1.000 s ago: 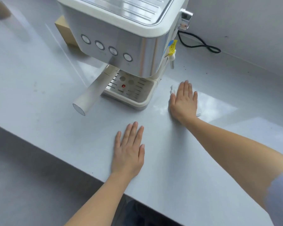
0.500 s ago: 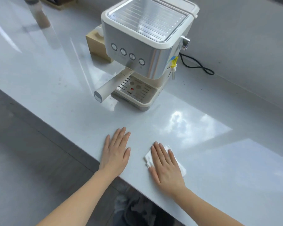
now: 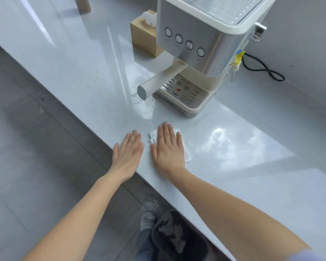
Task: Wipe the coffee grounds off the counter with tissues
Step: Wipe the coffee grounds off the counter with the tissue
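Note:
My right hand (image 3: pixel 167 149) lies flat, fingers together, pressing a white tissue (image 3: pixel 187 155) onto the pale grey counter (image 3: pixel 233 147) near its front edge. The tissue's corners show at both sides of the hand. Just to its left, my left hand (image 3: pixel 128 155) rests flat and bare at the counter's edge, its thumb over the rim. A few dark specks (image 3: pixel 242 88) lie on the counter to the right of the coffee machine.
A steel and cream coffee machine (image 3: pixel 205 44) stands behind my hands, its portafilter handle (image 3: pixel 158 80) jutting forward left. A tan tissue box (image 3: pixel 143 38) sits at its left, a black cable (image 3: pixel 262 68) at its right. A bin (image 3: pixel 177 238) with crumpled tissues stands below the counter.
My right hand has slid the tissue from beside the machine's base to the front edge, then left, close to my left hand. The left hand has stayed flat at the edge.

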The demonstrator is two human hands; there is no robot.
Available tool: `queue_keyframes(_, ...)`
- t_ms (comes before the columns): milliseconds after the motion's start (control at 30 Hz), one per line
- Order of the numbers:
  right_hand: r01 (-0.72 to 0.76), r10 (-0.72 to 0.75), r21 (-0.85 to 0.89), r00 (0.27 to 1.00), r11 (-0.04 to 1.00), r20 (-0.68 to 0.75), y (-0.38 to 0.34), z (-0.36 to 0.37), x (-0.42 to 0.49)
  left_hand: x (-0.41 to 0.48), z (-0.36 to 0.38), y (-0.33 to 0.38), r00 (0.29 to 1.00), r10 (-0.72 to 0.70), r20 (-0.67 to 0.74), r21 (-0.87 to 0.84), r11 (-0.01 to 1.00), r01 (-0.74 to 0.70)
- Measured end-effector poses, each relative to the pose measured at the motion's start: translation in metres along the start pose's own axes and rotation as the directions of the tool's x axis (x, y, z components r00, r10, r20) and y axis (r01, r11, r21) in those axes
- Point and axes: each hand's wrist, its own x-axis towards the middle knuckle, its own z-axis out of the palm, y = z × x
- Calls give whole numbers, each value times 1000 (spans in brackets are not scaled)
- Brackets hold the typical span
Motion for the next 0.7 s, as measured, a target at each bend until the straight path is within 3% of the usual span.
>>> queue_keyframes(133, 229, -226, -63, 973, 971, 56, -31, 11, -25, 2, -23, 12, 990, -141, -25, -461, 880, 114)
queue_keyframes(233, 432, -420, -104, 900, 896, 122, -26, 10, -52, -5, -25, 33, 968, -189, -165, -280, 950, 137)
queue_keyframes(367, 525, -508, -150, 850, 838, 138, 9, -2, -94, -15, -1, 65, 969, 123, -215, -72, 987, -142)
queue_keyframes(567, 303, -291, -90, 948, 949, 126, 98, -16, -162, -4, 61, 135, 874, 485, -28, 124, 869, -478)
queue_keyframes(700, 63, -53, -123, 995, 990, 82, 156, -36, -181, 12, 107, 174, 873, 471, 127, 309, 817, -486)
